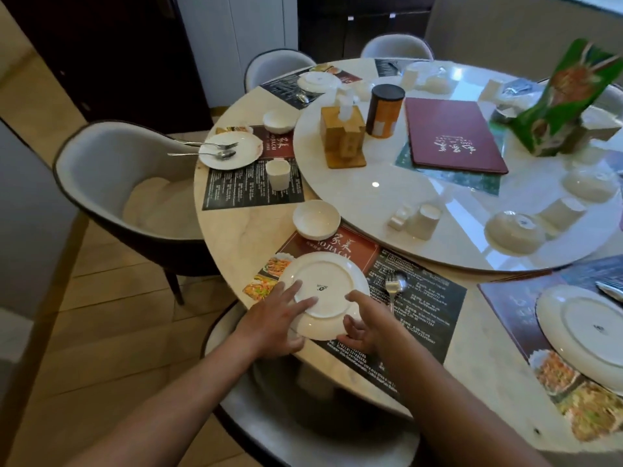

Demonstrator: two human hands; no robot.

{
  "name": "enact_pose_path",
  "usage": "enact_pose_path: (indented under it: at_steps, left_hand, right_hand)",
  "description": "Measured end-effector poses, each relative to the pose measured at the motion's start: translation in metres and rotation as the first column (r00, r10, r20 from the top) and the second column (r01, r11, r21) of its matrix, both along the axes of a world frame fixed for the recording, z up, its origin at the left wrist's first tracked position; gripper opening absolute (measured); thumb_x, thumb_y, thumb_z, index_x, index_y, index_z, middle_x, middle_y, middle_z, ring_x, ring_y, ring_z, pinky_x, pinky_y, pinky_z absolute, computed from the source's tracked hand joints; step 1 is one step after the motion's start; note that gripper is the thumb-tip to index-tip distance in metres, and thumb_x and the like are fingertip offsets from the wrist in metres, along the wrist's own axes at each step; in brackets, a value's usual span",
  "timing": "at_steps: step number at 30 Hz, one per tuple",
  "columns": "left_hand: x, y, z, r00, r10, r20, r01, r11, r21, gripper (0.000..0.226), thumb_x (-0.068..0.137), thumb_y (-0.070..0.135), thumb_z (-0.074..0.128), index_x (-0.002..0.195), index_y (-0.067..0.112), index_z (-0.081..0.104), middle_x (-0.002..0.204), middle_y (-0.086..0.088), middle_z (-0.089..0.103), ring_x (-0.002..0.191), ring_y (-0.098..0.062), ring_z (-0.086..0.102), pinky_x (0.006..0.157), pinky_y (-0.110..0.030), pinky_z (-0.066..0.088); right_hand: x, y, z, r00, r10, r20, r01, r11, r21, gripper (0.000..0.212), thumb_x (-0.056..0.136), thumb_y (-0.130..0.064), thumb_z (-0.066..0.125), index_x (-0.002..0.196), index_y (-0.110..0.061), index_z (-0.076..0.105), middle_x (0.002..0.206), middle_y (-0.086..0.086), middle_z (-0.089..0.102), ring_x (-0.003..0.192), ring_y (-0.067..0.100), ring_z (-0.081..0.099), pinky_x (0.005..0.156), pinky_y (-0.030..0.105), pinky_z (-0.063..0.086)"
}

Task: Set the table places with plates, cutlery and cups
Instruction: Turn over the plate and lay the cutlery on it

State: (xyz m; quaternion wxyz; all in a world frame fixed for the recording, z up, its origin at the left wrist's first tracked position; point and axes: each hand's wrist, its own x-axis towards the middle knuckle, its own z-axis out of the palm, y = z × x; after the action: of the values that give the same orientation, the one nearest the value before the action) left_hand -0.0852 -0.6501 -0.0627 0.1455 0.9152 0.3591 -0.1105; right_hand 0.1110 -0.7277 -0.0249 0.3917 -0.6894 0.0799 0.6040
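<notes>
Upside-down white plate [324, 294] on the printed placemat [418, 298] at the near edge of the round table [236, 227], maker's stamp facing up. Left hand [276, 318] on the plate's near-left side, fingers straight and spread over the base, thumb under the rim, so apparently holding that edge. Right hand [367, 326] at the near-right rim, fingers loosely curled beside and under it; firm grip or only a touch, cannot tell.

Glazed ceramic by the look: stiff, smooth, probably slippery, moderately heavy, prone to chipping if dropped. Best held at opposite rims, thumbs below, for turning right way up.

Fork and spoon [395, 284] just right of the plate, on the same placemat. White bowl [316, 219] beyond the plate, toward the lazy Susan [387, 197]. White cup [278, 174] farther beyond, left of the plate, at the next place.

Table polished, marble-like, likely slick under crockery. Grey armchairs round the table, wooden floor, dark cabinets behind.
</notes>
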Motion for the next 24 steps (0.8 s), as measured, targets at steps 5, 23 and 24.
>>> enact_pose_path:
  at_steps: [5, 23, 24]
  left_hand:
    - [-0.004, 0.005, 0.002, 0.999, -0.037, -0.001, 0.037, 0.999, -0.009, 0.087, 0.087, 0.049, 0.064, 0.157, 0.047, 0.011, 0.169, 0.001, 0.002, 0.154, -0.032, 0.006, 0.115, -0.053, 0.037]
    - [-0.006, 0.029, 0.06, 0.785, -0.008, 0.619, -0.095, 0.987, 0.133, 0.041, 0.092, 0.021, 0.071, 0.128, 0.038, 0.066, 0.125, 0.011, 0.069, 0.112, -0.014, 0.062, 0.082, -0.032, 0.054]
    - [-0.002, 0.032, 0.066, 0.785, -0.001, 0.62, -0.09, 0.989, 0.117, 0.036, 0.094, 0.026, 0.069, 0.127, 0.04, 0.066, 0.123, 0.014, 0.07, 0.109, -0.012, 0.062, 0.078, -0.028, 0.05]
  right_hand:
    - [-0.003, 0.0, -0.006, 0.994, 0.029, 0.106, -0.024, 0.998, -0.055, 0.041, 0.085, -0.036, 0.076, 0.106, -0.01, 0.052, 0.09, 0.009, 0.057, 0.066, 0.016, 0.057, 0.057, 0.039, 0.06]
    - [0.004, -0.014, 0.015, 0.581, 0.34, 0.74, -0.381, 0.917, -0.122, 0.098, 0.064, -0.092, 0.046, 0.127, -0.018, 0.055, 0.118, 0.008, 0.066, 0.095, 0.026, 0.068, 0.081, 0.051, 0.059]
    - [0.005, -0.013, 0.016, 0.583, 0.309, 0.752, -0.403, 0.913, -0.063, 0.097, 0.065, -0.092, 0.048, 0.129, -0.02, 0.056, 0.12, 0.008, 0.065, 0.095, 0.024, 0.065, 0.081, 0.049, 0.058]
